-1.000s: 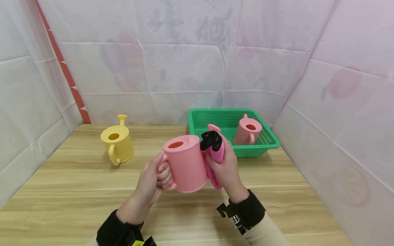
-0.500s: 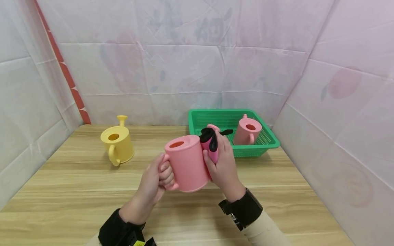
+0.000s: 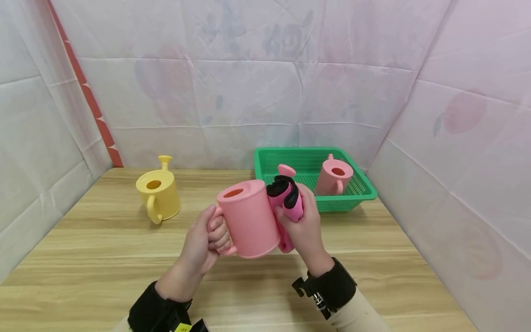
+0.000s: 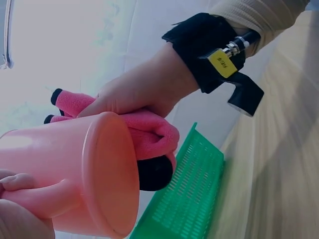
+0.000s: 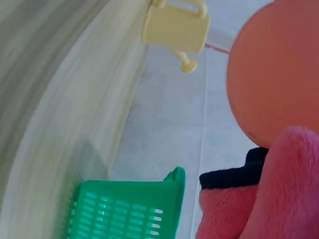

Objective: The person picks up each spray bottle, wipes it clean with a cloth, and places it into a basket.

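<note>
A pink watering can is held above the table in the head view, with my left hand gripping its handle. My right hand holds a folded, fuzzy pink cloth with black edging against the can's right side. The can's spout end shows beyond the cloth. In the left wrist view the cloth lies along the can's wall near its base. From the right wrist, the can's round underside shows beside the cloth.
A green plastic basket stands at the back right, with another pink watering can inside. A yellow watering can stands on the wooden table at the left. Pale fabric walls enclose the back and sides.
My right hand has shifted the cloth about on the can's side; its loose black edge swung out and back. The can has moved slightly left and tilted a little.
</note>
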### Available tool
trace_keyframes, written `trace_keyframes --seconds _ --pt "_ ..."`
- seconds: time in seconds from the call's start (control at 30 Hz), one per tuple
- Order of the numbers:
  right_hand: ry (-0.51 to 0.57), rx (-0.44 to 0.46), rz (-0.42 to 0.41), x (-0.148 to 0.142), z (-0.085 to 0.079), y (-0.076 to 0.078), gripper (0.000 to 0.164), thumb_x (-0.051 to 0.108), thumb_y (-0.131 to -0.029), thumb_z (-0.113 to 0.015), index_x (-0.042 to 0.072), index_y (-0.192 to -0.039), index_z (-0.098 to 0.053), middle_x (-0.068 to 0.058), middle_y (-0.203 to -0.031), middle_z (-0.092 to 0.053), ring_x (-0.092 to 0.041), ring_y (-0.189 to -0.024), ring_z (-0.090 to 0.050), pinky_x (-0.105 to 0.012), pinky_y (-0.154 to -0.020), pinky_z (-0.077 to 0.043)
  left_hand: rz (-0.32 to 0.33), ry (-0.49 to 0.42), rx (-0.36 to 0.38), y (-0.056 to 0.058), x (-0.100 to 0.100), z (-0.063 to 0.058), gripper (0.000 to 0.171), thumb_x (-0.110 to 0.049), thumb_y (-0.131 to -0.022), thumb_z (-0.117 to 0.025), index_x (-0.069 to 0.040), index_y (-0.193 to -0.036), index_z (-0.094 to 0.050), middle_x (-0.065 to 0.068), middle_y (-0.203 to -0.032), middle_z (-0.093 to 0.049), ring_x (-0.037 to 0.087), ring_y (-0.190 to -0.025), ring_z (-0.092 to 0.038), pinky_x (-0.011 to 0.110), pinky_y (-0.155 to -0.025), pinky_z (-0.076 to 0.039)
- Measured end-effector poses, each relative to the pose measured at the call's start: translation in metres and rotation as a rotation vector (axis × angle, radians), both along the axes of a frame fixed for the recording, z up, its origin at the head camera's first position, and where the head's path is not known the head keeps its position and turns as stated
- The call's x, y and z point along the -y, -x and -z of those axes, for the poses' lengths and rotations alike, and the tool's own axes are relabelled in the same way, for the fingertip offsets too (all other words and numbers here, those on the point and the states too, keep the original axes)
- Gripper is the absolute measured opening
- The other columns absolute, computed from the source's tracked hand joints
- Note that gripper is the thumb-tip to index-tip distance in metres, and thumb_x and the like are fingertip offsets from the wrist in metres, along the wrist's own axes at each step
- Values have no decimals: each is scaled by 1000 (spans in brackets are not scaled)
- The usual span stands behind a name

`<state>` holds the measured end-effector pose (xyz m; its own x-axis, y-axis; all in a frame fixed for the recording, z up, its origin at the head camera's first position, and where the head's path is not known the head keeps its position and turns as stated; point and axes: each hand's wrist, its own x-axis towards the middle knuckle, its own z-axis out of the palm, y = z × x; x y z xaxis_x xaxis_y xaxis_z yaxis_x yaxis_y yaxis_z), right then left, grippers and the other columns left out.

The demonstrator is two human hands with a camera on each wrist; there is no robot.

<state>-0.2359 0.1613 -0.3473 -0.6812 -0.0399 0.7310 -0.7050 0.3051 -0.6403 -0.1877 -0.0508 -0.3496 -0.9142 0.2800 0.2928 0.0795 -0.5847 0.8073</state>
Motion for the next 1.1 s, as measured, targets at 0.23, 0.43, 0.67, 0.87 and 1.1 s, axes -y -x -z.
trace_keyframes --seconds 0.23,0.43,0.67,0.87,1.1 --pt "-226 -230 219 -5 -1 15 67 2 -73 -76 4 -132 -46 -17 -123 -50 -31 -110 -53 -48 -86 -47 38 16 -16 -4 -3 4 42 -27 -103 -24 -13 -64 -24 -3 -50 -20 10 -41 -20 26 -43 -16" --pt "-335 -305 355 -9 -2 19 70 8 -71 -78 3 -132 -44 -20 -123 -49 -35 -104 -56 -51 -78 -50 50 14 -33 -5 -5 6 41 -26 -103 -25 -13 -65 -26 -3 -50 -20 9 -41 -20 26 -42 -15" --pt "-354 -270 265 -5 1 14 68 10 -74 -77 3 -133 -45 -17 -122 -54 -29 -106 -55 -47 -84 -48 31 5 -3 -5 -4 4 42 -29 -103 -26 -13 -64 -25 -3 -50 -19 9 -42 -20 24 -43 -16" --pt "-216 -39 69 -4 -1 3 71 9 -77 -75 9 -139 -40 -14 -118 -57 -24 -100 -58 -43 -81 -51 14 1 27 -3 0 2 44 -31 -103 -23 -15 -62 -22 -4 -49 -18 10 -42 -18 26 -44 -13" --pt "-40 104 -262 -15 -23 -11 67 -4 -75 -70 11 -135 -45 -8 -116 -59 -19 -96 -57 -31 -79 -50 -11 -41 2 -1 9 0 44 -28 -104 -17 -15 -63 -24 -4 -49 -18 10 -41 -17 27 -43 -12"
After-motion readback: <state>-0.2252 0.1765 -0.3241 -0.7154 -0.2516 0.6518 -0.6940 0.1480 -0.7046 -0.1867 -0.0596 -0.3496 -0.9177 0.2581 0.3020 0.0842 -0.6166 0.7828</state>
